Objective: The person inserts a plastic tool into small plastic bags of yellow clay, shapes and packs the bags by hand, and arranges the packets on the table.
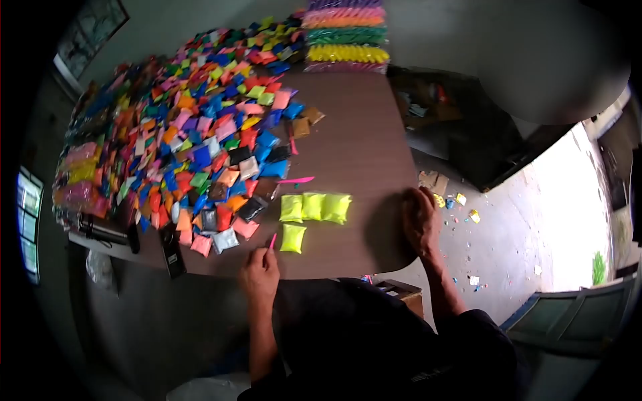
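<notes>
My left hand (pixel 259 273) is closed at the table's front edge, pinching a small pink plastic tool (pixel 273 241) that points up and away from me. Just right of it lies a single neon-yellow packet (pixel 292 238). Beyond that packet, several more neon-yellow packets (pixel 312 207) sit side by side in a row. My right hand (pixel 421 220) is at the table's right edge, fingers loosely bent and thumb apart, with nothing visible in it. A pink plastic knife-like piece (pixel 296 180) rests behind the row of packets.
A big heap of small multicoloured packets (pixel 200 154) covers the brown table's (pixel 354 140) left side. Stacked bags of coloured pieces (pixel 345 37) stand at the back. A black phone-like object (pixel 172 254) lies at the front edge. Scraps litter the floor (pixel 495 234) at right.
</notes>
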The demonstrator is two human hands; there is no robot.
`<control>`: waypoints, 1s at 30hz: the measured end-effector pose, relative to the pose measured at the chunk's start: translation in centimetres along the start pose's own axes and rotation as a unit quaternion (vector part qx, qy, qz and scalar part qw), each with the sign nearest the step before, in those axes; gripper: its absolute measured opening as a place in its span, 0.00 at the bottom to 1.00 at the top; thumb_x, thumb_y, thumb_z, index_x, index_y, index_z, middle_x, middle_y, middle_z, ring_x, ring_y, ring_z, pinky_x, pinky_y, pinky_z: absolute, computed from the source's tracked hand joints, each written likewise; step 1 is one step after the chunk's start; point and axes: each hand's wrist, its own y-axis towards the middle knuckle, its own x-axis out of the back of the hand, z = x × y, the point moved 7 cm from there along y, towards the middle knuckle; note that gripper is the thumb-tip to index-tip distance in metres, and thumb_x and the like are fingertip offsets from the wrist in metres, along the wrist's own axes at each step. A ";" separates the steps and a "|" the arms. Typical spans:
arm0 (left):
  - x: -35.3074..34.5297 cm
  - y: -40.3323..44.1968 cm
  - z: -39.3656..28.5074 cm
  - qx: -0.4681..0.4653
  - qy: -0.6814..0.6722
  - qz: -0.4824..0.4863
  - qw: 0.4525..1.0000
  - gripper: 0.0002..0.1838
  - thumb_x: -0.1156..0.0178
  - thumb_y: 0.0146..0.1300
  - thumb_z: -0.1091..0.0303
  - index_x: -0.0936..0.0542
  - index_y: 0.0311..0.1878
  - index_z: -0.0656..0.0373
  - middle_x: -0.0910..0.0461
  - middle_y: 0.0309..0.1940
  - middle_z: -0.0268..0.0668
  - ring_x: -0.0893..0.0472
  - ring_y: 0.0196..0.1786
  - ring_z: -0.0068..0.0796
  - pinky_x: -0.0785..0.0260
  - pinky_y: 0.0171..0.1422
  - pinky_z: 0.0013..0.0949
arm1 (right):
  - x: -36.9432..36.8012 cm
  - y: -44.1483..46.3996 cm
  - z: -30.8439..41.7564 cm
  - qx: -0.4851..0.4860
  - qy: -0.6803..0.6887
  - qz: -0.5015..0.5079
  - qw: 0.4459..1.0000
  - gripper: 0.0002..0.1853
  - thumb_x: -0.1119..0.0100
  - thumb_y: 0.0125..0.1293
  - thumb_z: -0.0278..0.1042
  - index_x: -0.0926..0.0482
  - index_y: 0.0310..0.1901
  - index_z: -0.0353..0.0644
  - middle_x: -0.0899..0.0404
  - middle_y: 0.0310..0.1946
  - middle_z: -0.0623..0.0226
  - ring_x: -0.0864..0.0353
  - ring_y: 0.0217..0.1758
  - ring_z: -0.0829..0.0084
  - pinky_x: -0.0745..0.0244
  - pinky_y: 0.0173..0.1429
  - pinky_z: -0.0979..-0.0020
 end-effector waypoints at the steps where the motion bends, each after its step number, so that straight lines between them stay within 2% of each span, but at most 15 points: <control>1: 0.2 0.2 -0.5 -0.019 0.003 -0.010 1.000 0.07 0.31 0.72 0.63 0.14 0.38 0.53 0.15 0.31 0.44 0.15 0.33 0.55 0.24 0.35 0.53 | -0.4 0.4 0.3 0.019 -0.013 -0.019 1.000 0.19 0.31 0.72 0.33 0.15 0.62 0.38 0.18 0.66 0.48 0.18 0.69 0.44 0.22 0.72 0.52; 4: 0.1 0.4 0.0 -0.012 -0.021 -0.014 1.000 0.05 0.30 0.70 0.66 0.14 0.39 0.54 0.15 0.32 0.45 0.14 0.34 0.55 0.23 0.35 0.52 | -1.9 2.6 2.0 0.029 0.026 0.004 0.999 0.16 0.30 0.71 0.32 0.13 0.58 0.39 0.17 0.65 0.50 0.17 0.67 0.45 0.21 0.70 0.53; 10: -0.2 0.7 0.5 -0.032 -0.055 -0.050 0.997 0.05 0.27 0.67 0.68 0.15 0.40 0.54 0.14 0.32 0.44 0.15 0.32 0.55 0.22 0.34 0.50 | -6.5 9.4 11.5 0.178 0.038 0.070 0.981 0.13 0.28 0.66 0.31 0.11 0.51 0.42 0.13 0.57 0.59 0.14 0.60 0.51 0.18 0.63 0.56; 13: -0.4 0.8 0.5 -0.022 -0.076 -0.039 0.996 0.04 0.28 0.67 0.71 0.14 0.41 0.58 0.15 0.33 0.48 0.15 0.34 0.58 0.22 0.36 0.50 | -10.7 12.2 14.9 0.226 0.050 0.085 0.969 0.12 0.28 0.66 0.31 0.11 0.50 0.44 0.13 0.55 0.62 0.14 0.58 0.52 0.18 0.61 0.56; 17: -0.2 0.9 0.3 -0.028 -0.081 -0.046 0.995 0.06 0.27 0.65 0.74 0.15 0.41 0.58 0.14 0.34 0.48 0.14 0.35 0.58 0.21 0.35 0.50 | -16.0 15.8 18.7 0.266 0.067 0.114 0.955 0.11 0.30 0.66 0.33 0.11 0.49 0.46 0.12 0.53 0.65 0.14 0.58 0.53 0.19 0.61 0.54; 19: -0.1 1.0 0.3 -0.028 -0.093 -0.039 0.995 0.07 0.27 0.65 0.74 0.16 0.43 0.58 0.13 0.35 0.49 0.13 0.35 0.57 0.20 0.36 0.49 | -19.0 17.4 20.2 0.293 0.022 0.127 0.947 0.11 0.30 0.67 0.34 0.10 0.49 0.44 0.11 0.55 0.60 0.13 0.57 0.52 0.17 0.62 0.55; 21: -0.4 1.0 0.6 -0.032 -0.109 -0.040 0.993 0.08 0.27 0.65 0.74 0.16 0.44 0.57 0.13 0.36 0.49 0.13 0.35 0.57 0.19 0.36 0.49 | -22.0 19.5 21.1 0.288 0.031 0.137 0.947 0.12 0.31 0.67 0.36 0.10 0.49 0.44 0.11 0.54 0.61 0.13 0.57 0.52 0.17 0.61 0.54; 25: 0.0 1.7 0.0 -0.028 -0.071 -0.020 0.997 0.08 0.27 0.64 0.74 0.16 0.44 0.56 0.13 0.36 0.48 0.13 0.33 0.54 0.19 0.35 0.46 | -27.3 22.6 23.0 0.293 -0.007 0.136 0.946 0.14 0.29 0.66 0.37 0.10 0.51 0.45 0.11 0.55 0.62 0.14 0.60 0.54 0.21 0.65 0.51; 27: -0.1 2.3 -0.5 -0.017 -0.051 0.031 0.998 0.07 0.28 0.64 0.75 0.16 0.43 0.56 0.13 0.35 0.47 0.13 0.31 0.52 0.20 0.33 0.43 | -29.8 24.0 23.7 0.283 -0.014 0.150 0.947 0.15 0.28 0.66 0.38 0.10 0.52 0.45 0.11 0.55 0.62 0.14 0.62 0.56 0.23 0.67 0.51; 30: -0.7 1.7 0.3 -0.032 -0.063 0.003 0.998 0.07 0.29 0.65 0.75 0.16 0.44 0.56 0.13 0.35 0.45 0.14 0.30 0.48 0.22 0.33 0.41 | -32.8 25.3 25.2 0.320 -0.051 0.144 0.935 0.16 0.27 0.66 0.40 0.10 0.53 0.45 0.11 0.55 0.63 0.15 0.64 0.58 0.26 0.69 0.51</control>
